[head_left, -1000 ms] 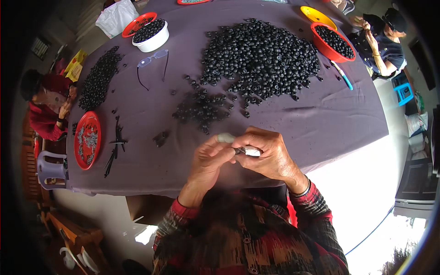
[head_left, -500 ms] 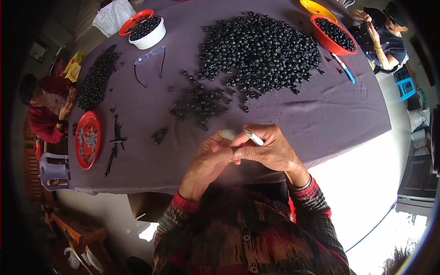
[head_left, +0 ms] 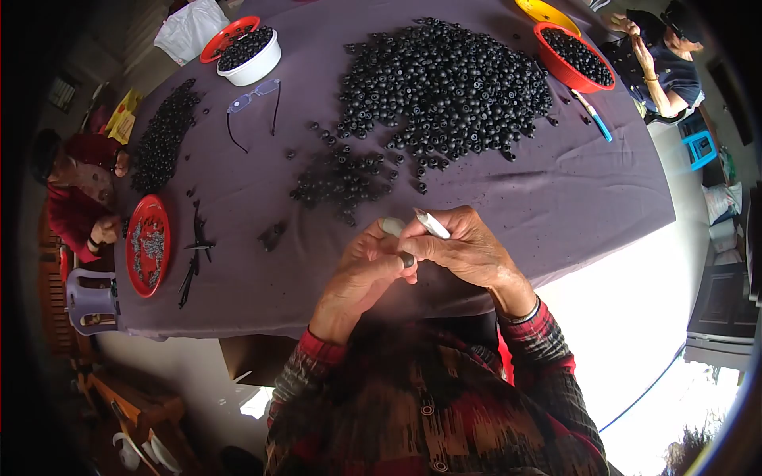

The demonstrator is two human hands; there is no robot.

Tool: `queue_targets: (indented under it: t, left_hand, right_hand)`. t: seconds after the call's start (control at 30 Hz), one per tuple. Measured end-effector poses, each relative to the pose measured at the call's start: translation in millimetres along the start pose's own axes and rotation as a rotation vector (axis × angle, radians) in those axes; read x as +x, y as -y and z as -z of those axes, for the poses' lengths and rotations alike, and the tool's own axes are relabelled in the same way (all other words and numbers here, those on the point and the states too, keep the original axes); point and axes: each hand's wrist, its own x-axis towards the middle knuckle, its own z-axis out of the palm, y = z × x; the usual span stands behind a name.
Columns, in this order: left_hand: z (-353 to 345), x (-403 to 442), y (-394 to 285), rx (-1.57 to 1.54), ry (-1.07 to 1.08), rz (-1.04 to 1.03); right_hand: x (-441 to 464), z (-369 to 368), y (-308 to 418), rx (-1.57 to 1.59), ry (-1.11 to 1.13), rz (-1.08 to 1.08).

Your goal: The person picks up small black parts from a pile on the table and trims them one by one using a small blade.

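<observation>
My left hand [head_left: 361,274] is closed in a pinch in front of my body, near the table's front edge. A small dark round piece [head_left: 408,259] shows at its thumb tip, like the loose ones on the table. A pale cover [head_left: 391,228] sits on one of its fingers. My right hand [head_left: 472,254] meets it fingertip to fingertip. Its thumb and fingers are closed around a short white stick-like tool [head_left: 432,224]; the tool's working end is hidden. Beyond the hands lie a small cluster of black pieces [head_left: 341,181] and a large heap of black round pieces [head_left: 448,87].
A white bowl [head_left: 252,74] and a red bowl [head_left: 578,82] hold black pieces. On the cloth lie eyeglasses [head_left: 254,99], a blue-and-white pen-like tool [head_left: 595,119], dark slim tools [head_left: 198,246] and a red tray [head_left: 165,258] of small grey bits. People sit at left [head_left: 79,182] and right [head_left: 663,71].
The dark piece now shows at my left thumb, where the fingers covered it before. The white tool has shifted slightly up and left. The left person's hands have moved apart.
</observation>
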Motion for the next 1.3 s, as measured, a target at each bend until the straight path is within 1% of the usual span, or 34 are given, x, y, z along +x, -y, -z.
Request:
queue_targets:
  t: [0.13,0.23,0.33,0.43,0.53,0.63,0.73,0.83,0.87,1.0,1.13,1.23,1.3]
  left_hand:
    - [4,1,3,-0.029,0.036,-0.045]
    - [5,1,1,0.007,0.007,-0.025]
    - [9,2,2,0.012,0.023,-0.031]
    - [-5,1,0,0.002,-0.038,-0.034]
    - [4,2,5,-0.045,0.034,-0.05]
    - [2,0,5,-0.04,0.015,-0.032]
    - [1,-1,5,-0.088,0.043,-0.07]
    - [0,-2,2,-0.015,-0.003,-0.093]
    - [0,-3,1,-0.018,-0.018,-0.106]
    - [-1,-2,4,-0.05,-0.044,-0.153]
    - [1,-1,10,-0.1,-0.067,-0.191]
    - [3,-1,11,-0.098,-0.047,-0.191]
    - [3,-1,11,-0.093,-0.04,-0.192]
  right_hand:
    - [-2,-2,1,-0.022,-0.012,0.031]
    - [-2,-1,0,-0.019,0.0,0.049]
    - [-3,-1,0,-0.076,-0.011,0.05]
    - [-6,-2,2,-0.079,-0.011,0.061]
    - [-6,-2,-1,-0.027,-0.016,0.064]
    - [-6,4,1,0.014,0.074,0.02]
    - [-12,4,-4,-0.151,-0.115,0.1]
    - [-26,4,-1,-0.51,-0.195,0.237]
    - [-32,4,-1,-0.499,-0.174,0.244]
    - [-43,-5,-9,-0.651,-0.213,0.303]
    - [-38,-7,-25,-0.72,-0.218,0.449]
    - [-39,-7,-26,-0.726,-0.219,0.432]
    - [-36,-7,-29,-0.704,-0.236,0.463]
